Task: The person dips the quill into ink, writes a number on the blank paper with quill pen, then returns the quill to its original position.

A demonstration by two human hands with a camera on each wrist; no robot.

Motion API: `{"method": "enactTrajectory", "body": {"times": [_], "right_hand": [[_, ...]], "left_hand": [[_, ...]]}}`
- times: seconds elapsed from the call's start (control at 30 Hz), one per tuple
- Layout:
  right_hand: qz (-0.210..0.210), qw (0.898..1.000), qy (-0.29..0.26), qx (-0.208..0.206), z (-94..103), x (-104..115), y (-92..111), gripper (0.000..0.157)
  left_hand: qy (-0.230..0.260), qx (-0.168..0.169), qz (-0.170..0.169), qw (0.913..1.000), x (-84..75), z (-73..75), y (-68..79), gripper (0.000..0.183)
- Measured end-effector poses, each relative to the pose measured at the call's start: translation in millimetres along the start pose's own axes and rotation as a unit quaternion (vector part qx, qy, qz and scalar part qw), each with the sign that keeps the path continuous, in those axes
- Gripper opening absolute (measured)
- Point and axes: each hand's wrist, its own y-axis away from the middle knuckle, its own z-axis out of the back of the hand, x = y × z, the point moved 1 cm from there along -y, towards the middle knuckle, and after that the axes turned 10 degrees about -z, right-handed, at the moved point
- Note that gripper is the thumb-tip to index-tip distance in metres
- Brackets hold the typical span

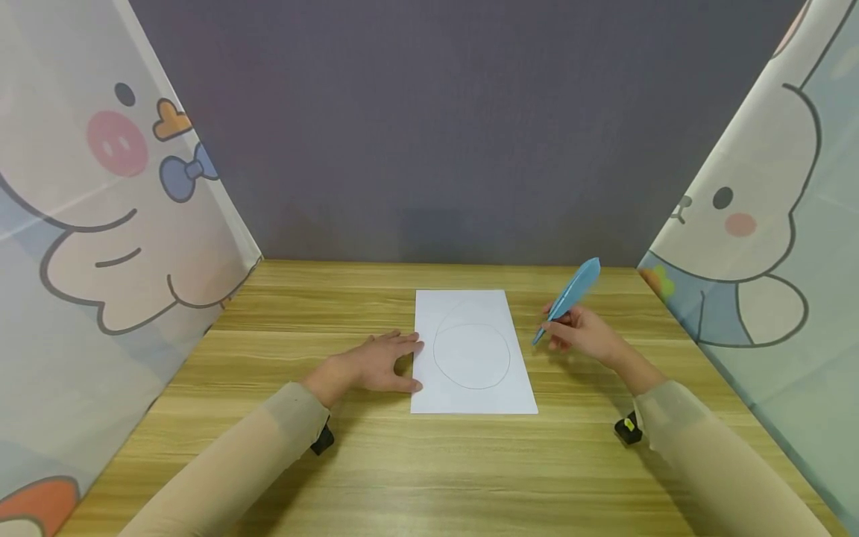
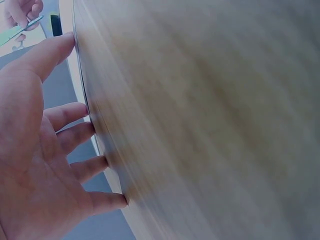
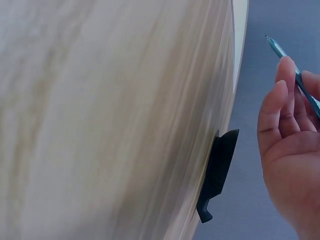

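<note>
Here I see the right hand (image 1: 582, 333) pinching a blue feather pen (image 1: 570, 297) low on its shaft, just right of the paper (image 1: 470, 388). The left hand (image 1: 376, 363) lies flat, fingers straight, on the paper's left edge. I judge the pen light, and its plume fragile.

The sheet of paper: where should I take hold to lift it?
Pinch the sheet of paper at its bare right edge, coming from the right. It lies flat on the table, and the left hand rests along its left edge.
</note>
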Motion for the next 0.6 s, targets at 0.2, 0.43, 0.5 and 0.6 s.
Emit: {"method": "enactTrajectory", "body": {"times": [0.2, 0.43, 0.5, 0.6], "right_hand": [[0.012, 1.000, -0.011, -0.017, 0.5, 4.5, 3.3, 0.038], [-0.018, 0.999, -0.035, -0.019, 2.1, 8.9, 7.8, 0.047], [-0.020, 0.999, -0.032, -0.019, 2.6, 9.6, 8.8, 0.046], [-0.017, 0.999, -0.018, -0.021, 3.0, 10.0, 9.1, 0.046]], "left_hand": [[-0.003, 0.001, 0.003, 1.0000, -1.0, -0.2, -0.6, 0.093], [-0.001, 0.002, 0.003, 1.0000, -1.7, -0.2, -0.9, 0.093], [-0.002, 0.001, 0.003, 1.0000, -1.6, -0.5, -0.4, 0.092], [-0.004, 0.001, 0.005, 1.0000, -1.2, -0.9, -0.1, 0.092]]}}
